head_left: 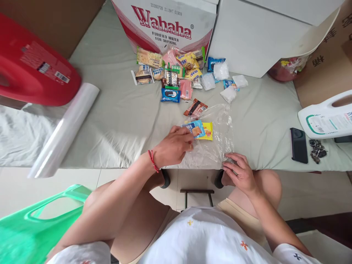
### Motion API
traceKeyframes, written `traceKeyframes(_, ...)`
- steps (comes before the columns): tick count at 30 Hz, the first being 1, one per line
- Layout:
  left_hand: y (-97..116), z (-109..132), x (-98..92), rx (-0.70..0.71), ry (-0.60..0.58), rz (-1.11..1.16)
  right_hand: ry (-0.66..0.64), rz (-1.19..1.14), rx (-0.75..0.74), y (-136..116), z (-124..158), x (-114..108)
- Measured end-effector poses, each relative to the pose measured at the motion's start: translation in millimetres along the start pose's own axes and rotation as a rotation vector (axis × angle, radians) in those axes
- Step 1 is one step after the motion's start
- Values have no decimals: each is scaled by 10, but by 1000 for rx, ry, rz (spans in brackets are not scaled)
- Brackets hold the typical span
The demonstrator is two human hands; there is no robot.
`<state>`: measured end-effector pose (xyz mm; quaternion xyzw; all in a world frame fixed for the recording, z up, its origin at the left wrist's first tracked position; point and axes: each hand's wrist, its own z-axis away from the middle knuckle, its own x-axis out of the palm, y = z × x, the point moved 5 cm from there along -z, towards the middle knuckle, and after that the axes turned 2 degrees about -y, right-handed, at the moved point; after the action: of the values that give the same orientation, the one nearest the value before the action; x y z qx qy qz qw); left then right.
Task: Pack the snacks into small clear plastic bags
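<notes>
My left hand [176, 145], with a red string on its wrist, has its fingers closed on the left end of a blue snack packet [197, 129] with a biscuit picture. Partly under that packet lies a yellow snack packet [208, 131]. Both are at a clear plastic bag [220, 121] spread near the front edge; whether they lie inside or on top I cannot tell. My right hand [240, 170] pinches the bag's near right corner between thumb and fingers. Just beyond the bag is a brown-red snack packet [195, 107].
Several wrapped snacks [171, 77] and white packets [221, 71] are heaped before a Wahaha carton [167, 22]. A plastic roll [66, 128] and red jug [35, 66] stand left. A phone [299, 145], keys [318, 151] and white bottle [327, 116] are right. A green basket [41, 220] is below left.
</notes>
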<state>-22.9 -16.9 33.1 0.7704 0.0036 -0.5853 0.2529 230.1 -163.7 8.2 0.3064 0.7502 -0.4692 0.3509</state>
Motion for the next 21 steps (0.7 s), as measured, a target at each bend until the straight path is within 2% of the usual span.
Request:
traceKeyframes(3,-51,164,-57,-67,48,-13,2,-34,0,7,-28,-37)
traceKeyframes(6,-174,257,-112,-236,147,-68,-36,-57,10,-50,-67,-107)
traceKeyframes(10,-455,248,-205,-529,398,-48,56,-56,178,-208,-202,-190)
traceKeyframes(12,-587,164,-214,-597,437,35,77,-101,288,-303,-308,-93)
traceKeyframes(15,-744,10,-195,-709,388,193,1,-188,434,-420,-471,244)
traceKeyframes(18,-801,-114,-149,-842,288,287,-94,-185,521,-473,-572,570)
traceKeyframes(21,-767,-238,-84,-856,158,266,-127,-211,520,-474,-583,711)
